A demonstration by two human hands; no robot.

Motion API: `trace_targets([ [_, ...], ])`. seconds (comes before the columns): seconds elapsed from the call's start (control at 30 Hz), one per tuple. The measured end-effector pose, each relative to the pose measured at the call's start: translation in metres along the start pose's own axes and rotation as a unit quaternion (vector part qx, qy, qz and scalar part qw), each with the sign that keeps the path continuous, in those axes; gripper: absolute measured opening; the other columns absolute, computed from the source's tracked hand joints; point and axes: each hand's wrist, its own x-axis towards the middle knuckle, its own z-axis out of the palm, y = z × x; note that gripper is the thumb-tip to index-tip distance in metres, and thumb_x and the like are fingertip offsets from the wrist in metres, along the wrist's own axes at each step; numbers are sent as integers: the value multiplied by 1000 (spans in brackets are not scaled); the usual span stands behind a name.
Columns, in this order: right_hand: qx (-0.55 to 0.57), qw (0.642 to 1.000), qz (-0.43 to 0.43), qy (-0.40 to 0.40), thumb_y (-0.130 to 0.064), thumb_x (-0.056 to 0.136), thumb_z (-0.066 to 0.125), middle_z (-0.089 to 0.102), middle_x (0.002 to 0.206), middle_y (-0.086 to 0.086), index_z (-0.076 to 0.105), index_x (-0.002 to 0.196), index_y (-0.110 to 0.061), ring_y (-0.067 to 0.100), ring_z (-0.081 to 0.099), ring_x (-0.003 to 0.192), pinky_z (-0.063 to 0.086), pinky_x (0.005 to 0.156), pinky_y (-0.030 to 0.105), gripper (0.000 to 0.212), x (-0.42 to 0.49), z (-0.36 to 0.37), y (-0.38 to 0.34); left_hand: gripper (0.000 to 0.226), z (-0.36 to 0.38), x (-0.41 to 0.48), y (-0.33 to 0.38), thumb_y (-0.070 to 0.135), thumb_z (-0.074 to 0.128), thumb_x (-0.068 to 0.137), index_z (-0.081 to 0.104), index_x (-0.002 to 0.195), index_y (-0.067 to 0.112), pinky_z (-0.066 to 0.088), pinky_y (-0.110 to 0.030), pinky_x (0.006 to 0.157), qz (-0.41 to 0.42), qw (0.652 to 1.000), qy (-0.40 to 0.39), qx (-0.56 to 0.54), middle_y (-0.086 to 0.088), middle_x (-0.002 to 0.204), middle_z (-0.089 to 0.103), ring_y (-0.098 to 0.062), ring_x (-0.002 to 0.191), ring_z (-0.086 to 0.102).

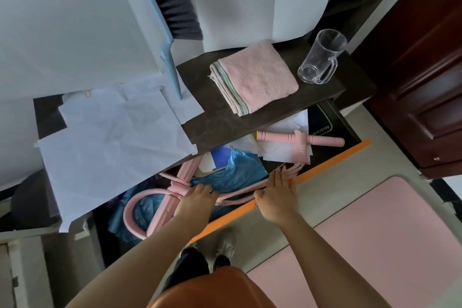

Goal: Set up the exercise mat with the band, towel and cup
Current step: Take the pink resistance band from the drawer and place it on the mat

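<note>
A pink exercise band lies inside an open drawer (325,165): its looped foam handle (132,210) at the left, its straight pink handle bar (300,139) at the right, tubes between. My left hand (197,199) is closed on the pink tubes near the loop. My right hand (277,195) lies flat with fingers extended on the tubes at the drawer's orange front edge. A folded pink towel (255,77) and a clear glass cup (320,57) with a handle sit on the dark countertop (225,122). The pink exercise mat (375,237) lies on the floor at the lower right.
White paper sheets (112,142) cover the counter's left part and hang over the drawer. A blue plastic bag (235,170) and papers fill the drawer. A brush (175,2) leans on white cabinets behind. A dark wooden door (425,77) stands at the right. My feet (220,252) are below.
</note>
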Motion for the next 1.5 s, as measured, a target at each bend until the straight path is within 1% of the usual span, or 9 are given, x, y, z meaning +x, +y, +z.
trace_targets([
  [0.37,-10,999,-7,-52,-42,99,22,3,163,18,8,155,-7,30,-3,151,-5,119,49,67,-16,10,19,33,5,9,17,11,49,93,51,127,12,42,-40,97,19,993,-83,82,-8,133,47,-27,128,41],
  [0.67,175,980,-59,-70,-49,71,47,20,161,-5,45,137,-35,22,-7,150,-2,116,54,67,-13,0,34,11,-37,1,-4,30,53,91,48,99,25,51,-39,74,52,975,-107,-189,-1,94,65,-24,84,63],
  [0.87,197,977,-83,4,-74,54,61,49,138,-8,52,103,-33,14,9,149,8,115,55,65,-11,-14,63,16,-82,18,12,27,61,91,57,76,20,46,-17,53,7,913,-40,-406,2,66,62,-2,51,54],
  [1.0,248,966,-71,12,-78,45,71,48,135,-5,52,116,-29,17,23,143,28,111,48,88,-15,-27,76,8,-111,25,24,3,54,89,56,82,0,50,-24,58,-1,840,-72,-538,-11,71,62,-14,55,56],
  [1.1,272,958,-74,-53,-58,45,85,44,111,-12,50,123,-29,14,41,118,35,81,29,91,-15,-38,86,1,-134,26,30,-6,53,80,54,81,-6,47,-27,57,1,781,-58,-621,-24,72,58,-25,60,55],
  [1.2,185,981,-56,24,-50,63,82,43,101,-13,50,98,-30,10,41,104,28,68,25,51,-10,-43,92,3,-154,24,40,-7,52,81,54,83,-9,45,-27,56,35,784,-49,-618,-20,70,60,-24,60,55],
  [1.3,238,965,-9,113,-24,88,65,54,99,-4,55,90,-27,17,52,105,39,80,30,11,-2,-55,98,11,-174,22,49,3,61,73,57,82,-3,47,-18,53,83,795,-39,-600,-6,66,62,-12,56,58],
  [1.37,285,947,31,144,-12,94,52,59,92,-2,57,95,-26,24,58,101,42,99,48,15,2,-73,100,19,-187,23,52,5,69,71,58,84,-3,49,-20,54,100,810,-35,-577,-9,70,63,-15,59,60],
  [1.5,394,864,73,305,-12,98,50,65,87,15,60,97,-4,30,65,83,55,83,45,13,0,-111,106,22,-205,26,55,13,81,72,63,85,12,52,-24,53,74,864,6,-499,-1,67,65,-11,52,61],
])
